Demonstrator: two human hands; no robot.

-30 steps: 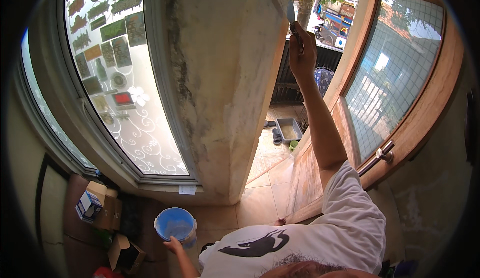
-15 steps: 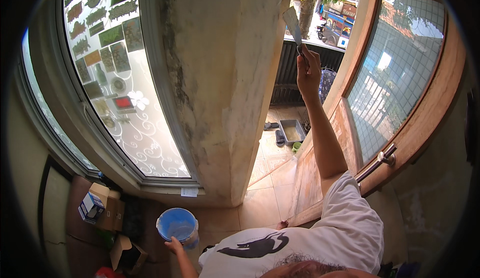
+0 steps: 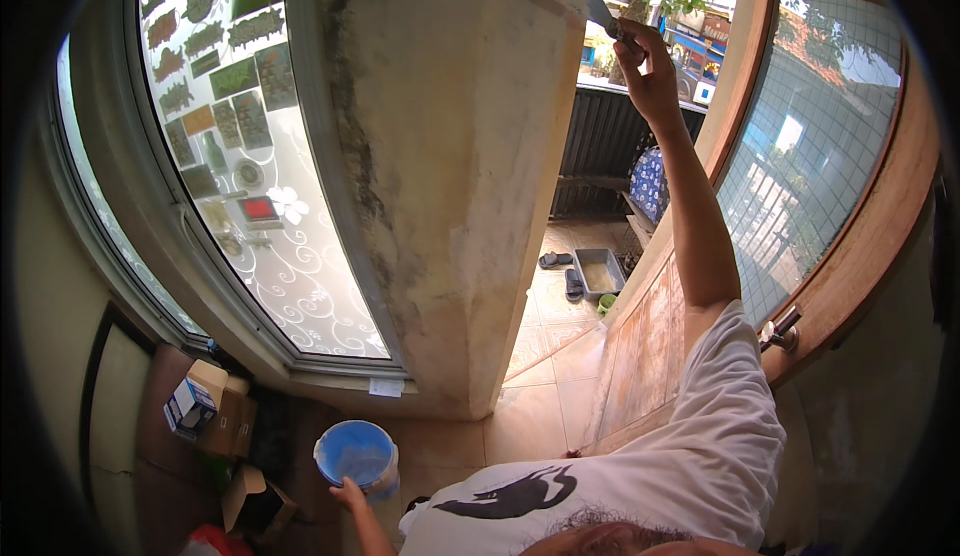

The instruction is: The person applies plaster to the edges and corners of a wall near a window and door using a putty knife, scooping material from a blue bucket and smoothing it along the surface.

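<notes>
My right hand (image 3: 652, 71) is raised high at the top of the view, its fingers wrapped round the handle of a putty knife (image 3: 601, 13). The metal blade meets the upper edge of a stained, plastered wall (image 3: 450, 176) beside the doorway. A darker angular patch shows on the plaster just left of the blade. Low down, my left hand (image 3: 349, 494) grips the near rim of a blue bucket (image 3: 355, 439). Pale smears coat the bucket's inside; how much it contains is hard to make out.
A frosted, decorated window (image 3: 262, 186) lies left of the wall. To the right stands an open wooden door (image 3: 730, 186) with a glass pane and a metal handle (image 3: 780, 331). Cardboard boxes (image 3: 232, 421) sit at lower left. Outside the doorway are sandals (image 3: 573, 285) and a grey basin (image 3: 600, 272).
My right hand has gone up and slightly right, and the putty knife, earlier out over the doorway opening, now has its blade at the wall's edge. The left hand keeps the bucket.
</notes>
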